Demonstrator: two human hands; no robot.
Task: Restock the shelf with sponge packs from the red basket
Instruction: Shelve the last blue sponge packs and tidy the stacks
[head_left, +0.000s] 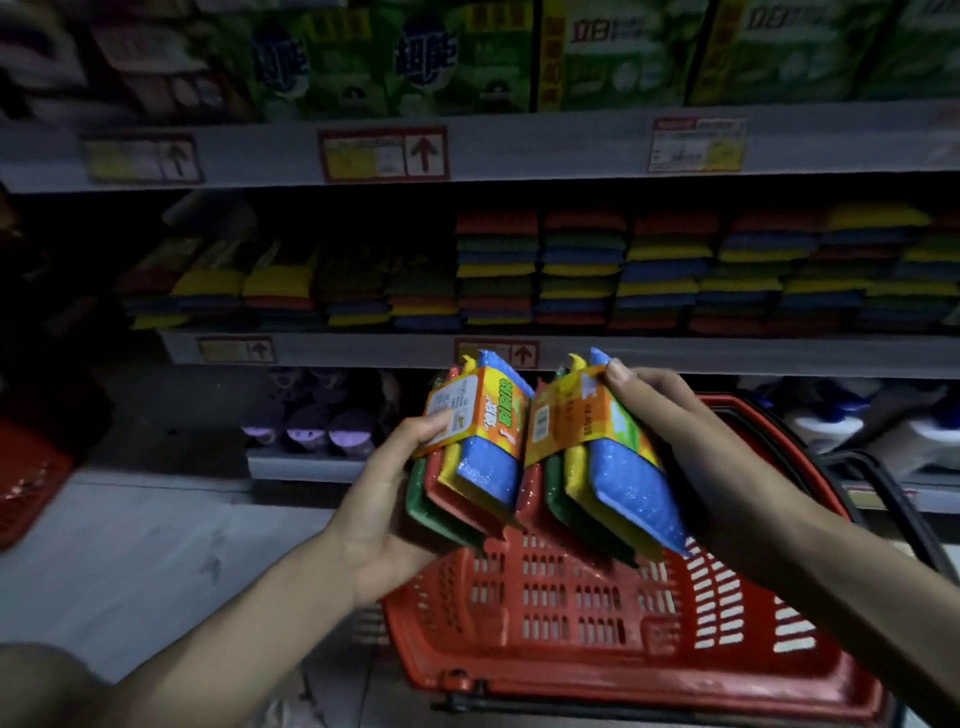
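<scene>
Grips: left hand (384, 499) holds left sponge pack (491, 470), right hand (691, 431) holds right sponge pack (634, 488), each by its cardboard band (498, 410). Prob light n squishy.

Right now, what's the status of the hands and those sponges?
Left hand grips one sponge pack; right hand grips a second pack. Both up over the red basket, not yet shelved. Nothing seen between packs and sponge shelf.
</scene>
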